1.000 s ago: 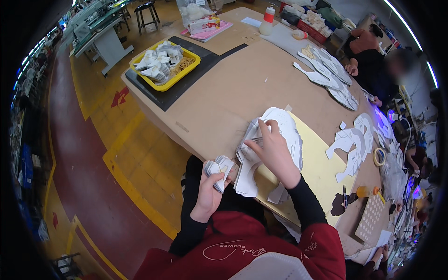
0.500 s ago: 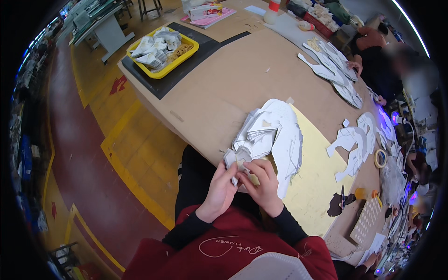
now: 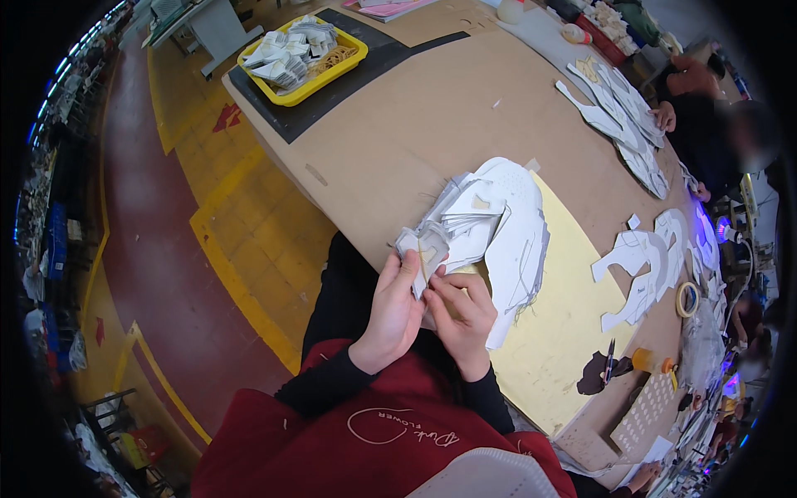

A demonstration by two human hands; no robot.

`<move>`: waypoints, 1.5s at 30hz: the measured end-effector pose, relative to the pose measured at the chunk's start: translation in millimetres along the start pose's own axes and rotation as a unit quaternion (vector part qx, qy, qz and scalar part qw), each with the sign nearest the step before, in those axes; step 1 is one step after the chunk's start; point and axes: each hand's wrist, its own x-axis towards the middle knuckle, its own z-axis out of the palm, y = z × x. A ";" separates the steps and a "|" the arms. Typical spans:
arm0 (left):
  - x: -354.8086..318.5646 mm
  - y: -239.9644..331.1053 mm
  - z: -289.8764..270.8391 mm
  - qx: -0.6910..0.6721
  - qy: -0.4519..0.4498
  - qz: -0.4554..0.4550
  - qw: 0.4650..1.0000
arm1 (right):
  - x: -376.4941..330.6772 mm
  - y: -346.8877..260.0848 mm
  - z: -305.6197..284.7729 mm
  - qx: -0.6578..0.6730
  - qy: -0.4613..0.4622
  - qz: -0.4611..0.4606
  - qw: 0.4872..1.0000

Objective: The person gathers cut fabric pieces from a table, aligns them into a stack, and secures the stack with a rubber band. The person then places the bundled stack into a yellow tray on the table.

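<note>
My left hand (image 3: 390, 319) is closed around a small bundle of white and grey cut pieces (image 3: 433, 246), held up at the table's near edge. A thin tan rubber band (image 3: 422, 267) crosses the bundle. Fingers of my right hand (image 3: 465, 319) pinch at the bundle's lower side, where the band runs down to them; the fingertips partly hide it. Just beyond my hands lies a pile of white shoe-upper pieces (image 3: 516, 232), stacked in layers with loose threads at the right edge. Part of that pile rests on a yellow sheet (image 3: 573, 332).
A yellow tray (image 3: 363, 56) with white bundles and rubber bands stands on a black mat (image 3: 290, 124) at the far left. More white cut pieces (image 3: 639, 266) lie to the right, near a tape roll (image 3: 687, 300) and a pen (image 3: 609, 358). A co-worker's hand (image 3: 664, 116) touches pieces at far right.
My view has shifted, so the table things sit a little differently. The bundle has turned slightly in my left hand, and my right fingers have moved down along its side.
</note>
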 end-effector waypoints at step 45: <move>3.3 11.9 -46.4 0.505 -0.036 0.179 0.844 | 14.9 -28.4 -14.3 0.093 -0.199 -0.042 0.975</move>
